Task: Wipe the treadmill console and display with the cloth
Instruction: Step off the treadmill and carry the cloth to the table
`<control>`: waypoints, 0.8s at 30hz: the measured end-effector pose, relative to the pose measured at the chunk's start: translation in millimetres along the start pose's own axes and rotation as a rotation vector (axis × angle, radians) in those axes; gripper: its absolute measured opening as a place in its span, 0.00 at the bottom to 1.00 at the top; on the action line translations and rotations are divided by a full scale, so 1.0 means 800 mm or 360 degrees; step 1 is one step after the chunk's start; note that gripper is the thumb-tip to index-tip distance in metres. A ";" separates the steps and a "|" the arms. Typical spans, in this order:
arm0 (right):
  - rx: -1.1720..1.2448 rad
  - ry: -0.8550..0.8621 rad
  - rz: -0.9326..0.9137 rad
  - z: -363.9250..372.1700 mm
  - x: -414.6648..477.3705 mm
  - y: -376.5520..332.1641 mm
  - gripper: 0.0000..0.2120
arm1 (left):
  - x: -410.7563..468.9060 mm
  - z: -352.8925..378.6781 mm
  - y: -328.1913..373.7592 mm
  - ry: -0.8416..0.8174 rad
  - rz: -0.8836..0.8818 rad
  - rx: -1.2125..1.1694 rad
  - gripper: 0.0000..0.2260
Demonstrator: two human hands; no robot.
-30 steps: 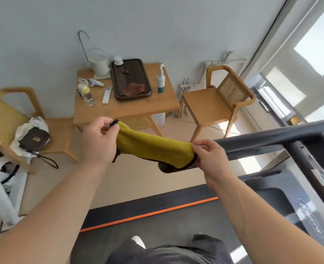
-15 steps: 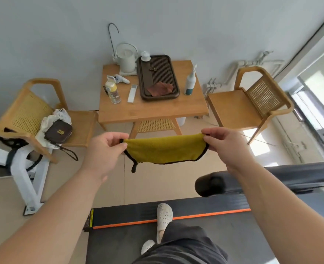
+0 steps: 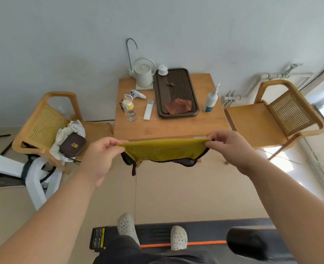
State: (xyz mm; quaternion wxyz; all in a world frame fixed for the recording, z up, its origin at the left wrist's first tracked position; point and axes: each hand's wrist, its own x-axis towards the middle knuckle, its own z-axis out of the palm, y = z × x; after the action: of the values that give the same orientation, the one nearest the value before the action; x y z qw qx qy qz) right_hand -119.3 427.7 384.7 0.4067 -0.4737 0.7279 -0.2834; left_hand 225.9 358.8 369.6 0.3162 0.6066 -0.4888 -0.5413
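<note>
A yellow cloth (image 3: pixel 164 150) with a dark underside and black trim hangs stretched between both hands at chest height. My left hand (image 3: pixel 102 156) pinches its left corner. My right hand (image 3: pixel 229 144) pinches its right corner. Only the treadmill's rear deck edge (image 3: pixel 157 232) with an orange stripe and a black handrail end (image 3: pixel 247 242) show at the bottom; the console and display are out of view. My two white clogs stand on the deck edge.
Straight ahead stands a wooden table (image 3: pixel 176 126) with a kettle, dark tea tray, bottles and a remote. A cane chair (image 3: pixel 43 126) with a bag is at left, another chair (image 3: pixel 275 119) at right. White exercise equipment (image 3: pixel 37 181) sits at far left.
The view has swung left, away from the treadmill frame toward the table. Both hands have pulled the cloth out flat and wide between them; earlier it was bunched.
</note>
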 end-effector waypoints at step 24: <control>0.0546 0.0078 0.0158 0.303 0.219 -0.091 0.13 | 0.261 0.017 -0.056 -0.0381 -0.0236 -0.0302 0.07</control>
State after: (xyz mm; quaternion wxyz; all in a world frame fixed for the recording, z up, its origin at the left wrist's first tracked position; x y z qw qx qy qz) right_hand 84.4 231.7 262.6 0.4773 -0.3538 0.7010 -0.3944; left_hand 211.0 179.7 252.8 0.2708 0.5396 -0.4236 -0.6754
